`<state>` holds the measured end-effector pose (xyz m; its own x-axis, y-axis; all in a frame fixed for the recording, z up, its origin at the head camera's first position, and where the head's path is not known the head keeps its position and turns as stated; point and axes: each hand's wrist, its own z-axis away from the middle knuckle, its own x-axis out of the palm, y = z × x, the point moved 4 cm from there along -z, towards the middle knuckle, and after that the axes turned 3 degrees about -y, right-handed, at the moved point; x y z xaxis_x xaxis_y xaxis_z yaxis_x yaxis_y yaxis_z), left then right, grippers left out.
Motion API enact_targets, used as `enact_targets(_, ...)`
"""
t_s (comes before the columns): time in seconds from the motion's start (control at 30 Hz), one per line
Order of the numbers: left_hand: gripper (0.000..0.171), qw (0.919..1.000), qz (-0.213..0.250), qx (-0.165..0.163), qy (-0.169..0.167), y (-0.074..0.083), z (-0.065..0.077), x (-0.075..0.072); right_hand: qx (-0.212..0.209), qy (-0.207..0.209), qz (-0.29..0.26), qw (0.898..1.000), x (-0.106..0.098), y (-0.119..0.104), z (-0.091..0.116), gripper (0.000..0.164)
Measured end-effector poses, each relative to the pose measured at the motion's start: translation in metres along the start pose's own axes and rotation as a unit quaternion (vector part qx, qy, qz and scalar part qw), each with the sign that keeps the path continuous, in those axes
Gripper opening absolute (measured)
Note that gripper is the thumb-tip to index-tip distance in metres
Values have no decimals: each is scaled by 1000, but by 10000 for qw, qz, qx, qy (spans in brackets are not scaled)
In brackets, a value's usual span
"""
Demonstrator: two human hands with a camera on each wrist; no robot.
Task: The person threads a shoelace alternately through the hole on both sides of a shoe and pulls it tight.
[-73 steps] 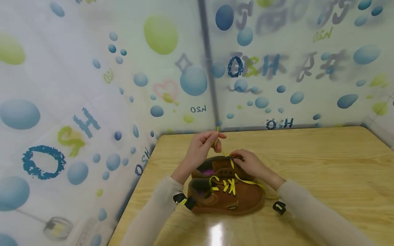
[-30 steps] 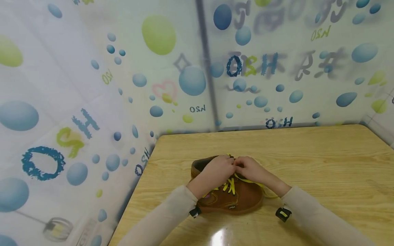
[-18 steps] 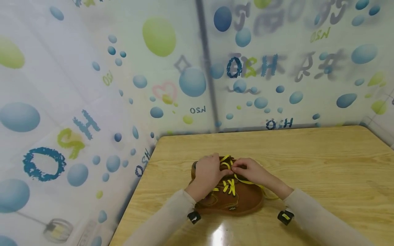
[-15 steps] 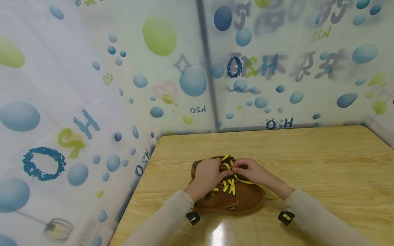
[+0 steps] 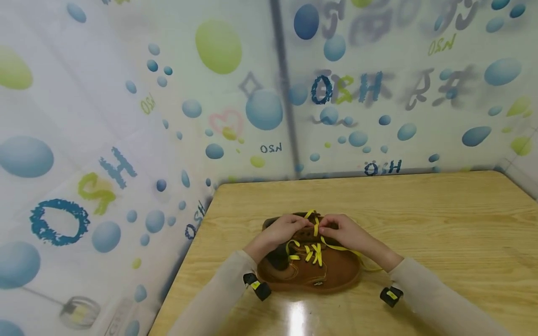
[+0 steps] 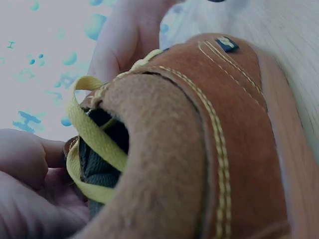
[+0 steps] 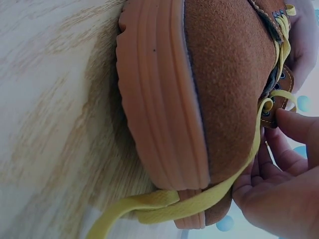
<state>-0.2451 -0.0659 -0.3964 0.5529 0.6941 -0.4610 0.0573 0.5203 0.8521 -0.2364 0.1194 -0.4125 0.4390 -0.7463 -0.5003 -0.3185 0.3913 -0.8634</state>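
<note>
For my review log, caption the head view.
Left hand and right hand flank yellow lace on the farther brown shoe, another shoe nearer.

Saw a brown shoe (image 6: 249, 134) up close, with yellow stitches (image 6: 218, 132) and a dark tag (image 6: 227, 44) on the side. Saw loops of yellow lace (image 6: 94, 133) at the dark hole (image 6: 119, 134). Saw the left hand (image 6: 32, 186) at a brown flap (image 6: 71, 145), and the right hand (image 6: 127, 37) past the shoe.

Soft light fills the head view, with 1 white glare patch (image 5: 296, 313) on the tabletop (image 5: 441, 224).
</note>
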Motion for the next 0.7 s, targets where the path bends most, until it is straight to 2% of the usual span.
enact_targets(0.1,27,9992,396,-26,-25,-1,-5,0,-34,-78,-64,9999,0,0,0,13)
enact_targets(0.23,16,9986,457,31,247,0,-12,2,-111,-109,-97,9998,-1,0,0,11)
enact_targets(0.3,11,9979,209,268,549,3,-12,1,-166,-124,-55,9998,0,0,0,11)
enact_targets(0.37,7,9924,-123,592,1072,8,-6,-3,-227,-128,21,9997,2,1,-1,12)
enact_targets(0.4,4,9857,-243,819,1452,11,0,-8,-239,-137,40,9996,3,1,-2,13)
enact_targets(0.47,5,9650,-253,1261,2286,20,13,-22,-208,-157,117,9996,5,2,-3,14)
enact_targets(0.53,7,9403,262,1690,2944,27,28,-41,-156,-127,197,9996,4,1,-2,15)
enact_targets(0.6,13,9144,1347,2005,3248,29,39,-61,-99,-111,239,9996,3,0,-2,15)
enact_targets(0.67,17,8895,2410,2158,3227,26,46,-77,-63,-83,296,9995,1,-2,-1,15)
enact_targets(0.7,19,8822,2772,2148,3142,23,48,-81,-51,-77,304,9995,0,-2,-1,16)
